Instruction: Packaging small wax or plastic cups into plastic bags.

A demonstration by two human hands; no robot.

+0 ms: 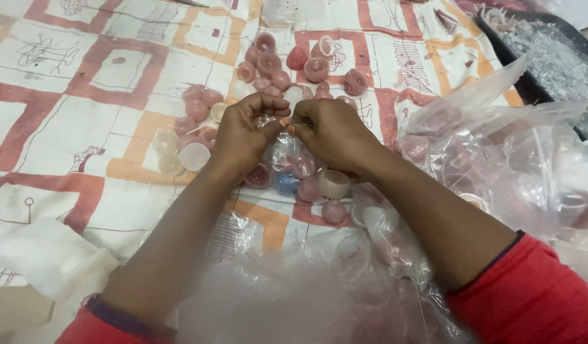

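Patterned red, orange and white cloth (pixel 84 95), dark tray (pixel 529 83) at corner

Small clear plastic bag (pixel 287 156), filled with pink and one blue wax candles, hangs upright, neck pinched shut.

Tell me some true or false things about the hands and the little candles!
1. Both hands, left hand and right hand, pinch a small clear bag. True.
2. Most candles on the cloth are green. False: most are pink, a few white.
3. One blue candle lies under the hands. True.
4. The sleeves are yellow. False: they are red.
5. A dark tray sits at the top right. True.
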